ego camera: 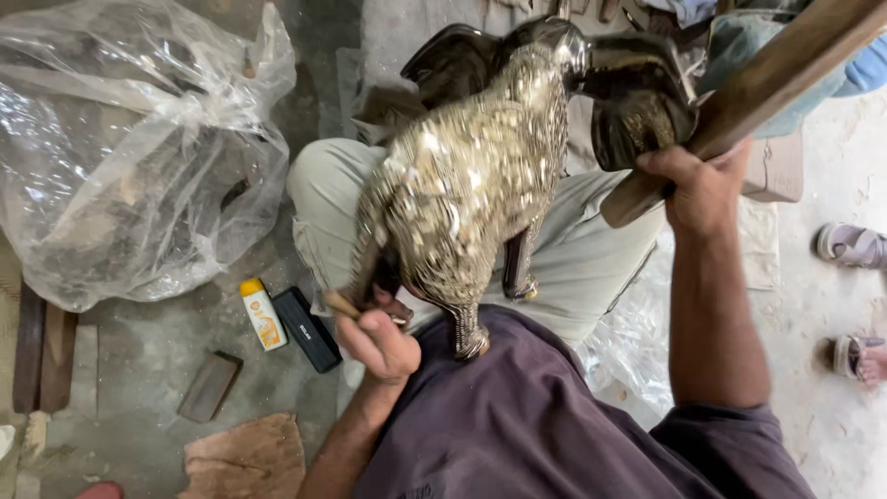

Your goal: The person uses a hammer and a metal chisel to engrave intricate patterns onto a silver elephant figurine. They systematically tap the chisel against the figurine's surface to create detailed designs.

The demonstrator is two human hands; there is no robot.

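Brass bird (pixel 462 176) lies across the person's lap, long axis running from the tail end near the belly up and away to the head and spread wings at the top of the view. Textured, feather-chased body; dark smooth wings (pixel 637 92) at the far end. A leg or stub of it points down against the dark shirt.

Left hand (pixel 379 337) sits at the near, lower-left flank of the bird, just beside the tail. Fingers closed round a thin wooden-handled tool (pixel 340 303); its working end goes in under the bird's side and is hidden there, so I cannot tell if it touches the metal.

Right hand (pixel 698 185) is up at the far right, beside the wing, fist closed on the lower end of a wooden stick (pixel 758 88) that slants up to the top right corner. The stick's butt lies just beside the wing; contact not clear.

The left hand is the nearer to the body of the bird; the right is level with its head end.

On the floor left of the lap: a small yellow-capped bottle (pixel 262 314), a black box (pixel 308 328), a flat dark block (pixel 211 385), a large clear plastic bag (pixel 129 148). Someone's sandalled feet (pixel 855 296) at the right edge.
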